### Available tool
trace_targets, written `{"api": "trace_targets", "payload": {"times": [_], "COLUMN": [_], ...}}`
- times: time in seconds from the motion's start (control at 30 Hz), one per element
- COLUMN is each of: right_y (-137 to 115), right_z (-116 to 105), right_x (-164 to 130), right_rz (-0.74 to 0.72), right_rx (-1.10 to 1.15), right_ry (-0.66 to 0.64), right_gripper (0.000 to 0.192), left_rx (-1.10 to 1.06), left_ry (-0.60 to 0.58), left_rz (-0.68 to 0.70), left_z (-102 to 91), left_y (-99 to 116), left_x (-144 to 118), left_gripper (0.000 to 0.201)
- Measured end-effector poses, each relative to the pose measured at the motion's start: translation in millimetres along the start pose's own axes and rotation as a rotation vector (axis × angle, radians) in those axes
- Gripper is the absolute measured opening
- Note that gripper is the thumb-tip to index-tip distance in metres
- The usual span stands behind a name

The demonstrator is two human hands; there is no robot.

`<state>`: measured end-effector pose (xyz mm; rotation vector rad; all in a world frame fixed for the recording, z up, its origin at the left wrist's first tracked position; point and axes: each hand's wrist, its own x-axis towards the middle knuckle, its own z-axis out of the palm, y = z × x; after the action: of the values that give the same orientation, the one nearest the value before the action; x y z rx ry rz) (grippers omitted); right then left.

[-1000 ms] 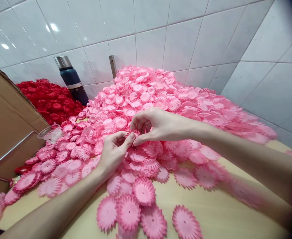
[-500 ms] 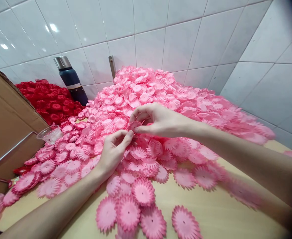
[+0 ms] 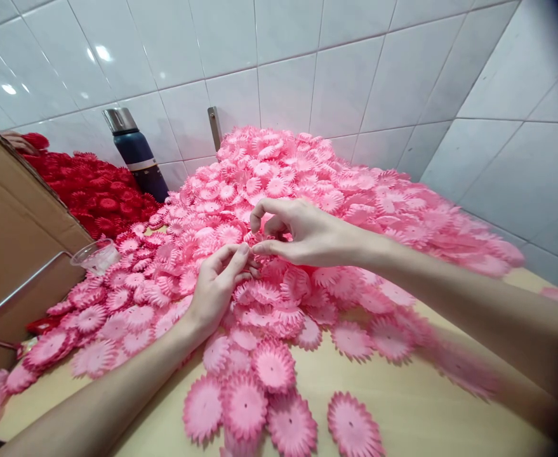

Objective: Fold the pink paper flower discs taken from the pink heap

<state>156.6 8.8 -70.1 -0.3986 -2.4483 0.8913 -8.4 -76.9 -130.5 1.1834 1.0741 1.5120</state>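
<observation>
Over the heap of pink scalloped flower discs [image 3: 279, 185], my two hands meet at the fingertips. My left hand [image 3: 218, 282] is closed, with the thumb pressed on the index finger. Whatever it pinches is too small to make out. My right hand [image 3: 302, 231] comes in from the right, fingers curled towards its thumb beside the left fingertips. What lies between those fingers blends with the pink pile behind and cannot be made out. Nearest me on the table, a pink disc with a centre hole [image 3: 353, 424] lies apart from a small cluster.
A dark blue bottle [image 3: 138, 152] stands by the tiled wall, beside a red disc pile [image 3: 102, 190]. Another person's hand [image 3: 19, 142] is at that pile. A cardboard box [image 3: 16, 216] and a clear plastic cup [image 3: 95, 256] are on the left.
The pink disc seen between my hands is no longer distinct. My right index finger has lifted and bent more. Another person's hand has appeared at the far left with a red disc.
</observation>
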Motion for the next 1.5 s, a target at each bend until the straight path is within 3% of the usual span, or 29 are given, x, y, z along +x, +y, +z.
{"api": "trace_targets", "payload": {"times": [0.23,0.47,0.67,0.77,1.0,1.3,1.5], "right_y": [0.4,-2.7,-5.4,-8.4,-13.2,-12.1,-14.2], "right_z": [4.3,5.4,1.7,2.1,3.1,5.9,-5.0], "right_x": [1.1,3.5,0.5,0.0,-0.1,0.2,-1.1], "right_rz": [-0.021,-0.005,0.143,0.174,0.17,0.14,0.147], "right_rx": [0.019,0.105,0.18,0.186,0.115,0.005,-0.043], "right_ry": [0.014,0.153,-0.074,-0.128,-0.128,-0.139,-0.197], "right_gripper": [0.019,0.022,0.019,0.02,0.017,0.013,0.025], "left_rx": [-0.028,0.001,0.149,0.19,0.16,0.339,0.282], "left_ry": [-0.043,-0.053,-0.063,-0.091,-0.083,-0.124,-0.095], "left_rz": [0.009,0.014,0.114,0.12,0.141,0.158,0.106], "left_z": [-1.4,0.4,2.8,2.7,3.1,3.1,2.0], "left_y": [-2.6,-0.3,1.4,1.6,2.5,5.9,5.5], "left_x": [1.1,0.8,-1.7,-2.3,-2.6,-2.5,-2.0], "left_gripper": [0.016,0.018,0.017,0.015,0.011,0.006,0.011]}}
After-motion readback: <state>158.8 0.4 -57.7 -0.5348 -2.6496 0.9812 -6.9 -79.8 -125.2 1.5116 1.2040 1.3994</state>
